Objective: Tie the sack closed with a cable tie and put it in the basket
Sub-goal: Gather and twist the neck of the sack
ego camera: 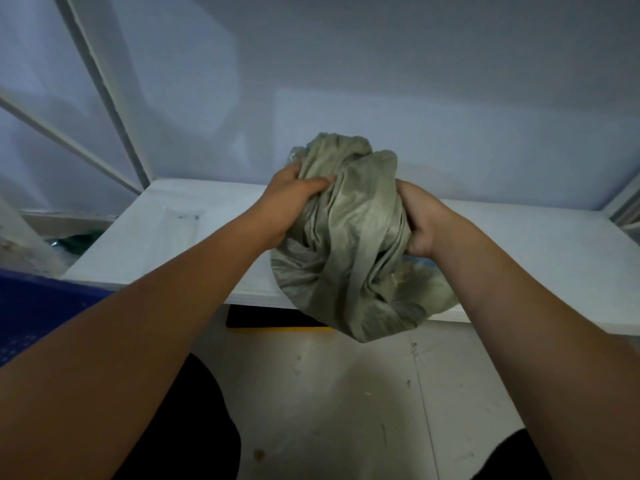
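It looks like a bare work booth or utility room, not a home. It has plain white panel walls (381, 64) braced by slanted white frame bars (104, 81), a long white-painted surface (156, 237), a scuffed, stained pale tile floor (346, 393), and a blue perforated plastic basket (31, 317) at the left.

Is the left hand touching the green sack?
Touching. The head view shows the left hand gripping the sack near its top, thumb pressed into the bunched cloth.
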`<state>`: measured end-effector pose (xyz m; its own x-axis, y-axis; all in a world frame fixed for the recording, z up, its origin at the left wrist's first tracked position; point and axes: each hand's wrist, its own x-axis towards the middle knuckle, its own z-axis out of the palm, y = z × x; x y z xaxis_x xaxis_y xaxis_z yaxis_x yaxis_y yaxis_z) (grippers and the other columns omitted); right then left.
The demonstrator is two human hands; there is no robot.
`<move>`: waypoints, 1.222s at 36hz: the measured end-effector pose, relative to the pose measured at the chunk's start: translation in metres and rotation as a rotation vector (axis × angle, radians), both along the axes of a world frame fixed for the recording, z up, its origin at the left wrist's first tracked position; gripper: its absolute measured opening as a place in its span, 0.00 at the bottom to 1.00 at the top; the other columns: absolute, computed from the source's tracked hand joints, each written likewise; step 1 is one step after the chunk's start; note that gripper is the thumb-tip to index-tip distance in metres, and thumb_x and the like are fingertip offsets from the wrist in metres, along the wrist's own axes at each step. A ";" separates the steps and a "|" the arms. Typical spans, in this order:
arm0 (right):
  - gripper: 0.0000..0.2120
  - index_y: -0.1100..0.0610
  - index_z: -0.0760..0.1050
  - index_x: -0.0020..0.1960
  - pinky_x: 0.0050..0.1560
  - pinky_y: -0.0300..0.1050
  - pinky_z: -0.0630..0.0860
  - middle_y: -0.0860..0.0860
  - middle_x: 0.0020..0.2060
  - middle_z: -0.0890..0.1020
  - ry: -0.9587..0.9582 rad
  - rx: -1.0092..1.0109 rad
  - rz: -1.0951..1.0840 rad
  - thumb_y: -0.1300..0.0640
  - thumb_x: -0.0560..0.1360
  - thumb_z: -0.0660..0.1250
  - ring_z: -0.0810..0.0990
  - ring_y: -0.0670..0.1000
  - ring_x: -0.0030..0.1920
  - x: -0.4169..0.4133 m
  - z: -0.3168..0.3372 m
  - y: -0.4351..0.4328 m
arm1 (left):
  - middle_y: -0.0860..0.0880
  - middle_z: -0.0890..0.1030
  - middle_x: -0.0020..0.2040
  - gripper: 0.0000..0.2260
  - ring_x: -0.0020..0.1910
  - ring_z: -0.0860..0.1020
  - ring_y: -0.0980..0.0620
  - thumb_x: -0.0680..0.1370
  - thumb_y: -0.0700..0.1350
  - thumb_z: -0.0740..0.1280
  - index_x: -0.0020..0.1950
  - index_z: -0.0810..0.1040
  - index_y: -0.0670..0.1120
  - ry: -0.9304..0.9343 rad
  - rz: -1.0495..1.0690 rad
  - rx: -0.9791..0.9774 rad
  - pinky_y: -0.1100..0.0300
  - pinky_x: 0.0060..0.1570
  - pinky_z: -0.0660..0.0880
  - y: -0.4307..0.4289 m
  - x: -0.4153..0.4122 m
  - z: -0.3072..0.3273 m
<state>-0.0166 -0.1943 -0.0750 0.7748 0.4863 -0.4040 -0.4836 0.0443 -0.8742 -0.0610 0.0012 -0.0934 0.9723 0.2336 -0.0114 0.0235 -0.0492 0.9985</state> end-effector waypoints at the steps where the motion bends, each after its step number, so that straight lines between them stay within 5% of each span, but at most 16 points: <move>1: 0.22 0.60 0.82 0.61 0.59 0.56 0.81 0.60 0.55 0.86 0.002 -0.017 0.021 0.43 0.80 0.66 0.86 0.59 0.55 0.000 -0.001 0.003 | 0.47 0.85 0.57 0.23 0.56 0.84 0.50 0.73 0.47 0.74 0.68 0.79 0.46 -0.018 -0.020 0.057 0.53 0.60 0.80 -0.001 -0.001 -0.001; 5: 0.29 0.56 0.80 0.66 0.60 0.57 0.80 0.59 0.60 0.84 -0.058 -0.021 0.012 0.38 0.73 0.72 0.84 0.60 0.59 0.001 -0.003 0.009 | 0.48 0.86 0.55 0.15 0.55 0.84 0.50 0.76 0.37 0.73 0.62 0.81 0.47 -0.072 -0.094 0.188 0.54 0.59 0.81 -0.003 -0.006 0.001; 11: 0.12 0.62 0.82 0.59 0.50 0.52 0.84 0.60 0.50 0.87 -0.245 0.043 -0.087 0.60 0.79 0.66 0.86 0.58 0.49 0.002 0.011 0.006 | 0.47 0.87 0.51 0.16 0.54 0.84 0.48 0.72 0.31 0.72 0.55 0.83 0.48 -0.120 -0.129 0.147 0.52 0.58 0.81 -0.001 -0.012 0.010; 16: 0.20 0.67 0.81 0.55 0.49 0.69 0.82 0.65 0.50 0.84 -0.325 0.072 -0.535 0.72 0.64 0.65 0.85 0.65 0.49 0.030 0.012 -0.012 | 0.44 0.82 0.44 0.11 0.43 0.81 0.48 0.72 0.28 0.65 0.45 0.79 0.43 -0.302 0.281 -0.043 0.53 0.48 0.80 0.002 -0.009 0.014; 19: 0.11 0.65 0.77 0.48 0.46 0.58 0.84 0.57 0.40 0.78 -0.142 -0.127 -0.711 0.74 0.71 0.59 0.79 0.56 0.39 0.046 0.003 -0.033 | 0.42 0.80 0.45 0.12 0.42 0.79 0.48 0.76 0.29 0.62 0.53 0.80 0.40 -0.161 0.370 -0.213 0.55 0.41 0.81 0.010 -0.002 0.009; 22: 0.12 0.63 0.73 0.46 0.56 0.55 0.80 0.56 0.40 0.75 -0.024 -0.351 -0.488 0.72 0.78 0.52 0.77 0.57 0.42 0.042 -0.012 -0.043 | 0.37 0.82 0.56 0.15 0.48 0.82 0.42 0.73 0.30 0.64 0.59 0.80 0.36 0.253 0.247 -0.220 0.52 0.44 0.84 0.017 0.000 -0.008; 26: 0.11 0.66 0.79 0.49 0.36 0.48 0.83 0.60 0.36 0.85 0.005 -0.474 -0.083 0.69 0.76 0.58 0.84 0.59 0.38 0.018 -0.012 -0.038 | 0.39 0.84 0.58 0.14 0.55 0.83 0.40 0.76 0.44 0.66 0.58 0.82 0.41 0.408 -0.095 -0.371 0.48 0.55 0.80 0.020 -0.007 -0.007; 31: 0.23 0.55 0.82 0.62 0.62 0.58 0.78 0.56 0.55 0.87 -0.062 -0.334 0.093 0.44 0.72 0.73 0.85 0.58 0.56 0.007 -0.004 -0.030 | 0.39 0.82 0.65 0.34 0.62 0.80 0.40 0.78 0.71 0.58 0.70 0.79 0.46 0.449 -0.132 -0.546 0.44 0.58 0.76 0.025 0.002 -0.013; 34: 0.35 0.51 0.81 0.65 0.66 0.64 0.74 0.56 0.59 0.86 -0.011 -0.229 0.090 0.26 0.70 0.67 0.85 0.61 0.58 0.011 -0.005 -0.025 | 0.40 0.85 0.60 0.28 0.60 0.81 0.40 0.79 0.67 0.62 0.61 0.85 0.45 0.483 -0.165 -0.421 0.46 0.60 0.76 0.026 0.005 -0.022; 36: 0.37 0.51 0.81 0.65 0.65 0.63 0.75 0.56 0.58 0.86 0.010 -0.177 0.060 0.25 0.69 0.67 0.85 0.62 0.58 0.015 -0.007 -0.021 | 0.41 0.87 0.52 0.23 0.54 0.82 0.42 0.82 0.60 0.62 0.50 0.88 0.44 0.483 -0.196 -0.340 0.49 0.54 0.78 0.025 0.005 -0.025; 41: 0.15 0.60 0.82 0.61 0.41 0.44 0.83 0.57 0.50 0.87 -0.129 -0.242 -0.196 0.53 0.81 0.66 0.86 0.55 0.46 0.011 -0.004 -0.011 | 0.40 0.85 0.53 0.12 0.49 0.82 0.45 0.85 0.49 0.62 0.55 0.83 0.44 0.330 -0.107 -0.083 0.56 0.46 0.80 0.021 0.007 -0.025; 44: 0.11 0.62 0.81 0.59 0.36 0.41 0.82 0.57 0.48 0.86 -0.356 -0.246 -0.376 0.65 0.79 0.64 0.86 0.55 0.46 0.016 -0.006 -0.014 | 0.45 0.81 0.39 0.14 0.39 0.78 0.53 0.84 0.43 0.60 0.41 0.79 0.45 -0.049 0.144 0.316 0.60 0.41 0.74 0.023 0.009 -0.026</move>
